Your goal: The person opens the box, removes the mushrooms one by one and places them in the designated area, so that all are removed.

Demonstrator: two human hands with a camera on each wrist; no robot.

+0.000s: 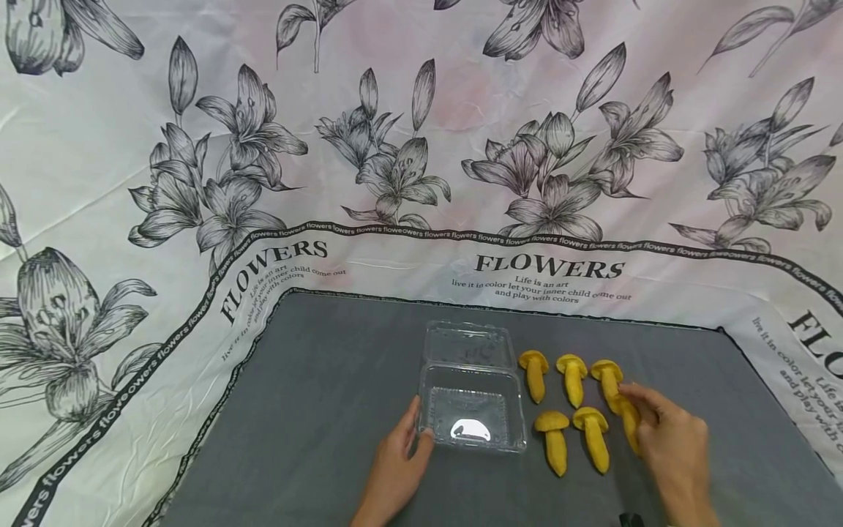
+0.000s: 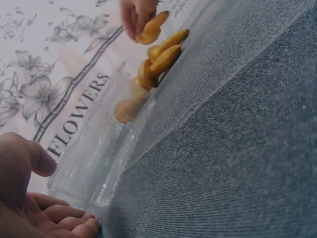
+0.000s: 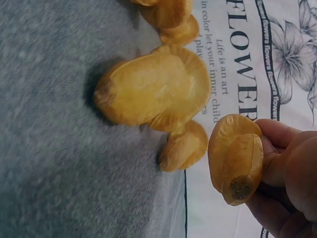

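Observation:
My right hand (image 1: 673, 443) pinches a yellow mushroom (image 3: 241, 161) by its cap; in the right wrist view its stem end faces the camera. It is raised in front of the other yellow mushrooms, which lie in two rows on the grey cloth. Among them are a back-row mushroom (image 1: 571, 379) and a front-row mushroom (image 1: 553, 443). Left of the rows stands a clear plastic box (image 1: 428, 402), its hinged lid (image 1: 467, 344) folded back. My left hand (image 1: 398, 461) is at the box's near left corner, thumb and fingers spread around that corner with the fingertips right at the wall.
Grey cloth (image 1: 316, 410) covers the table. A white flower-printed sheet (image 1: 395, 263) rises along its back and sides. Part of a small black object (image 1: 631, 520) shows at the bottom edge near my right wrist.

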